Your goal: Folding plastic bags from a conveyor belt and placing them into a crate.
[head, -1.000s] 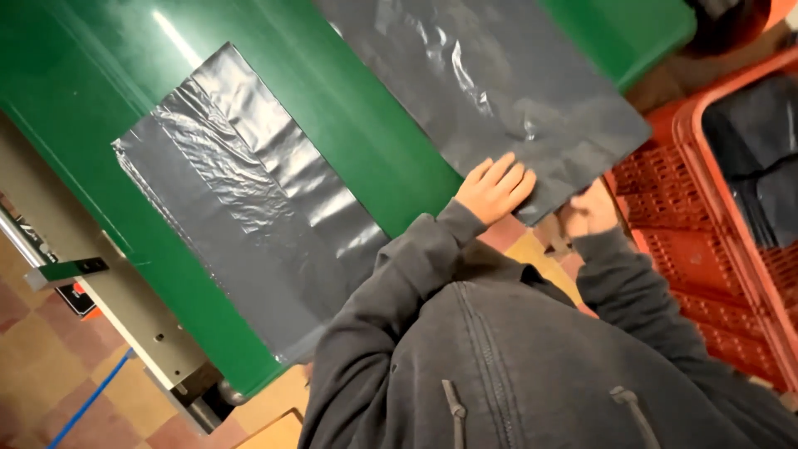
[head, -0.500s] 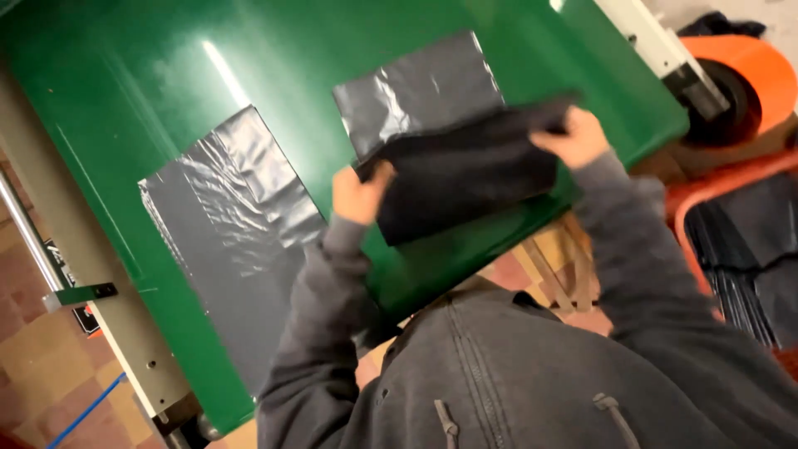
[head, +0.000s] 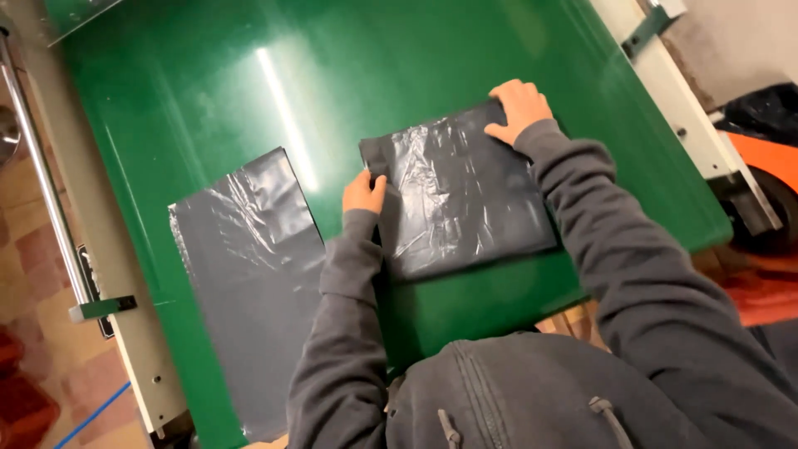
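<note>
Green belt [head: 249, 100] bears two grey bags [head: 465, 195], hands [head: 519, 108] flat.

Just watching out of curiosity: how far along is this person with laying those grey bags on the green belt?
One grey plastic bag already lies flat on the green belt. A second bag is in hand: the left hand and right hand press its edges. It looks wrinkled, so smoothing probably remains.

Both arms, in grey sleeves, are reaching forward from the body. The left hand [head: 363, 191] is lying closer in, fingers curled with the thumb tucked, pressing downward. The right hand [head: 519, 108] is stretching farther out, palm down, fingers spread flat, wrist slightly bent.
</note>
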